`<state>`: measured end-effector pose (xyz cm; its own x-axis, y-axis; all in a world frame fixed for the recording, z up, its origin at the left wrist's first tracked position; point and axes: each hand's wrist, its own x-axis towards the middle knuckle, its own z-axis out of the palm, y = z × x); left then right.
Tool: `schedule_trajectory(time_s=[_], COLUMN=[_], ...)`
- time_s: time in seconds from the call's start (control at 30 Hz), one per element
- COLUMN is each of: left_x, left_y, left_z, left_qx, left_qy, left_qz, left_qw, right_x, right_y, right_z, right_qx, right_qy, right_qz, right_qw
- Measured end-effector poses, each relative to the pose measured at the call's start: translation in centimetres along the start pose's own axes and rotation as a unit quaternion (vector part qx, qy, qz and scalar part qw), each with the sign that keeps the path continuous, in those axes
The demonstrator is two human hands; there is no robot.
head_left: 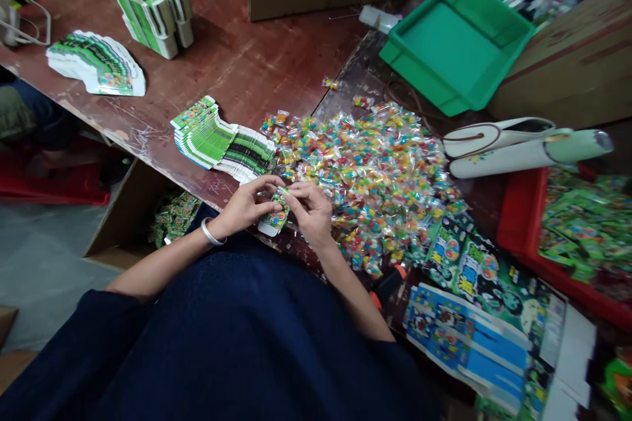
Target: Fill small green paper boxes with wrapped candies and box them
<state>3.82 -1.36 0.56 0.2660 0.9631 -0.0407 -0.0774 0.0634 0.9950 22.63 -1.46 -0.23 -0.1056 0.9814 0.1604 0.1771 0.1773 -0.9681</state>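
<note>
While the left hand and right hand pinched one box between their fingers at the table's near edge, its flap looked open, so it seemed unfinished; many flat boxes and much candy lay unused, though boxes in the carton below appeared done.

Candy pile blks R; room o/ tbl beyond.

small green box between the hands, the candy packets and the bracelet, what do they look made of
Small green box: probably thin printed card with a slight sheen; the plain white end flap suggests it.
Candy packets: clear, shiny film, likely plastic; they glint and show the colours inside.
Bracelet: smooth, silvery, probably metal, judging by its bright shine.
</note>
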Motion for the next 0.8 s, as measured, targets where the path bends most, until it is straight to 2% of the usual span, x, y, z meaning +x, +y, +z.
schedule_trajectory(time_s=[0.1, 0.2, 0.23, 0.27, 0.3, 0.4, 0.5, 0.6, 0.67, 0.7, 0.8], left_x=[-0.4, -0.5, -0.5, -0.4, -0.3, 0.1, 0.3, 0.3, 0.2, 0.2, 0.3], left_y=[-0.3, -0.6, -0.8, -0.9, -1.1, -1.2, -0.8, -0.3, -0.3, -0.4, -0.9], left_z=[0.1, -0.2, -0.5, -0.7, -1.0, -1.5, -1.4, -1.2, -1.3, -1.4, -1.8], left_qx=[0.009, 0.017, 0.017, 0.019, 0.023, 0.033, -0.009, -0.088, -0.098, -0.082, 0.009], left_qy=[-0.016, -0.017, -0.007, 0.007, 0.022, 0.051, 0.050, 0.022, 0.004, -0.007, -0.053], left_qz=[-0.007, -0.020, -0.027, -0.036, -0.045, -0.064, -0.111, -0.177, -0.170, -0.152, -0.106], left_qw=[1.000, 1.000, 0.999, 0.999, 0.998, 0.996, 0.993, 0.980, 0.981, 0.985, 0.993], right_x=[-0.2, 1.2, 1.9, 2.7, 3.4, 5.2, 6.1, 6.4, 6.3, 6.2, 5.7], right_y=[0.2, 0.3, 0.4, 0.7, 1.0, 2.3, 3.4, 3.7, 3.6, 3.4, 2.2], right_z=[-0.7, -3.4, -4.6, -5.8, -7.0, -8.9, -8.7, -8.0, -8.0, -8.2, -8.8], right_qx=[-0.009, -0.055, -0.096, -0.166, -0.247, -0.417, -0.499, -0.551, -0.554, -0.542, -0.433], right_qy=[-0.032, -0.093, -0.088, -0.038, 0.003, -0.039, -0.092, -0.095, -0.075, -0.056, 0.036], right_qz=[0.006, 0.011, 0.009, 0.006, -0.003, 0.007, 0.018, -0.002, -0.019, -0.027, -0.042], right_qw=[0.999, 0.994, 0.991, 0.985, 0.969, 0.908, 0.862, 0.829, 0.829, 0.838, 0.900])
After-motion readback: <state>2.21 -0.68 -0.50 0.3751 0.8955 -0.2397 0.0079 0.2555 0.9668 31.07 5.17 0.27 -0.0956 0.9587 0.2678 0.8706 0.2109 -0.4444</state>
